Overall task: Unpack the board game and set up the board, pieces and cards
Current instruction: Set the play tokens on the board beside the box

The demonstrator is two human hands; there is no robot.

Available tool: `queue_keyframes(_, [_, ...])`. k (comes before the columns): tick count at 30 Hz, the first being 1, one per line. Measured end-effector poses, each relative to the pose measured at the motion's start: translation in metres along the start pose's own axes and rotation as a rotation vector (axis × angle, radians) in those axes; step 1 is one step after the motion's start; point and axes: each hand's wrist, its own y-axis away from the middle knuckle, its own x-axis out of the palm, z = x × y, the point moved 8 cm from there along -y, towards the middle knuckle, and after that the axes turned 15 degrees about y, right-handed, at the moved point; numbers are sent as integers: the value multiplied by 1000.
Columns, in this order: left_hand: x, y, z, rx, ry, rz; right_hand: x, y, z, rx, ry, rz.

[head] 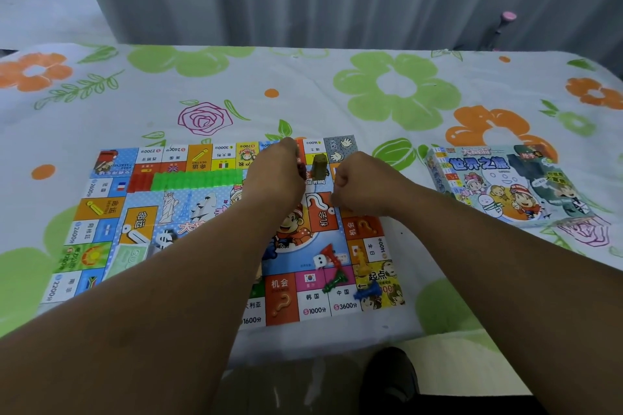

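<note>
Left hand fingers curled, grip hidden. Right hand fisted, contents unclear. Olive block stands upright between both hands' fingers.

One printed cardboard game board; one illustrated cardboard game box. One white die with red spots. Four plastic pawns, one of each colour: red, green, blue, yellow. One row of translucent green plastic houses and one shorter row of red plastic houses, individual pieces too blurred to count. One upright olive-brown block. Two hands: left hand, right hand.
</note>
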Motion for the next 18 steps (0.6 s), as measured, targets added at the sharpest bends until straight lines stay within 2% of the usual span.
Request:
queue_keyframes(7, [-16, 8, -6, 23, 11, -14, 5, 30, 41, -279, 78, 276])
queue_keyframes(10, [-29, 15, 0, 2, 30, -23, 13, 40, 57, -353, 111, 342])
queue_keyframes(14, [-46, 23, 7, -30, 87, -46, 30, 44, 62, -369, 178, 397])
queue_keyframes(18, [-64, 28, 11, -73, 131, -73, 33, 45, 63, -356, 240, 376])
